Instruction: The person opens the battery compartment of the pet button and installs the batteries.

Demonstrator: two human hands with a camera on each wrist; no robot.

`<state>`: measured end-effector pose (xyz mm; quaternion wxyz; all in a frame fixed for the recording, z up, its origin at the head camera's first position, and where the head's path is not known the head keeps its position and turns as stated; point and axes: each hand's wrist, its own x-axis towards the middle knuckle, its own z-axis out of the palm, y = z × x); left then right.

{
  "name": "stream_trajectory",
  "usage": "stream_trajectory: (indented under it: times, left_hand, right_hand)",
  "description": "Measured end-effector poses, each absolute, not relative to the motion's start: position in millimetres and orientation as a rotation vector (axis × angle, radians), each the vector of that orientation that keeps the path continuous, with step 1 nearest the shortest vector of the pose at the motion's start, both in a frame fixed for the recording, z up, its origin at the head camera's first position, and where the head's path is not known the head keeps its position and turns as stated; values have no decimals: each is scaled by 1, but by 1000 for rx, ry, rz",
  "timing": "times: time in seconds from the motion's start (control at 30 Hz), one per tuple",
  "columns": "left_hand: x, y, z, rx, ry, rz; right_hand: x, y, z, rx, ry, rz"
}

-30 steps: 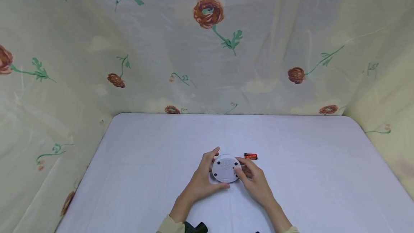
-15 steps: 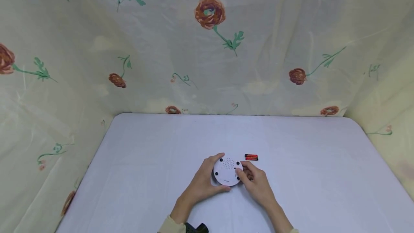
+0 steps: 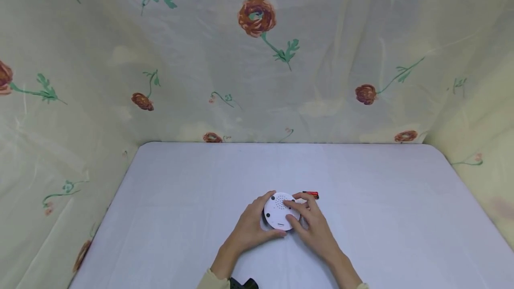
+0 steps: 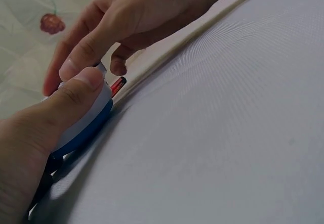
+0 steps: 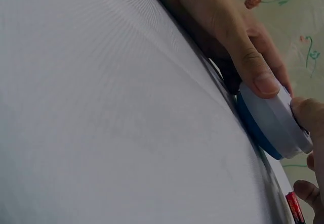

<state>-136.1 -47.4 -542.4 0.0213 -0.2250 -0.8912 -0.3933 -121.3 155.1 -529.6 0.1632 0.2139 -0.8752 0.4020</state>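
Observation:
A round white device (image 3: pixel 277 223) with dark round feet and a patch of small speaker holes lies face up between the hands. Its lower side is blue in the right wrist view. The left hand (image 3: pixel 254 224) grips the rim, thumb at the near edge and fingers round the far left. From the other side, the right hand (image 3: pixel 317 229) has its thumb and bent index finger on the perforated face and another finger at the right rim. These fingers cover part of the face. Just beyond the right hand lie red-and-black batteries (image 3: pixel 310 192), partly hidden by its fingers.
A white-covered table (image 3: pixel 192 177) spreads around the hands. Floral cloth (image 3: pixel 321 57) stands behind it and along both sides. A black object (image 3: pixel 250 283) sits by the left sleeve at the bottom edge.
The right thumb and fingers have shifted from the device's right rim further onto its face, covering more of the holes. The left hand keeps its grip. The device has tipped slightly.

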Motion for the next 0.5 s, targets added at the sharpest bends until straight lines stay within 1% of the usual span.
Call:
stream_trajectory:
  times: [0.3, 0.5]
  left_hand:
    - [-140, -47, -546, -630, -2798, -1267]
    - [-139, -51, -547, -624, -2774, -1279]
  right_hand:
    - [-120, 154, -521, 690, -2489, 955]
    - [-125, 153, -506, 823, -2552, 653]
